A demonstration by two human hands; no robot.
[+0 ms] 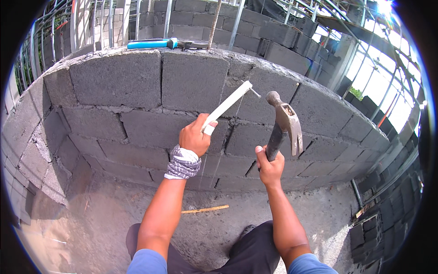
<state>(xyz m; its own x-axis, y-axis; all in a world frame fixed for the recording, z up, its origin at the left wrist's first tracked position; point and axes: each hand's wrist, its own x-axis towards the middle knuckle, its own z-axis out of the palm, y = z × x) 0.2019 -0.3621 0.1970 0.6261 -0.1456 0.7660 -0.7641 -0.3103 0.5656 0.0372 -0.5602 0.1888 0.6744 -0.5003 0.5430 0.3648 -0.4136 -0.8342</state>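
Observation:
My left hand (195, 136) is closed round the lower end of a narrow white strip (229, 104), which slants up and to the right in front of the block wall (195, 75). A nail (255, 92) sticks out at the strip's upper end, its head pointing toward the lower right. In my right hand (271, 168), fingers wrapped round the dark handle, is a claw hammer (288, 122). The hammer's head is raised beside the nail, apart from it. A patterned grey and white cloth (184, 163) is wound about my left wrist.
Blue-handled pliers (153, 44) lie on the wall's top edge, near an upright rusty rod (213, 25). A thin wooden stick (205, 209) rests on the concrete floor (150, 203). Stacked grey blocks (388, 219) stand at the right; metal poles rise behind the wall.

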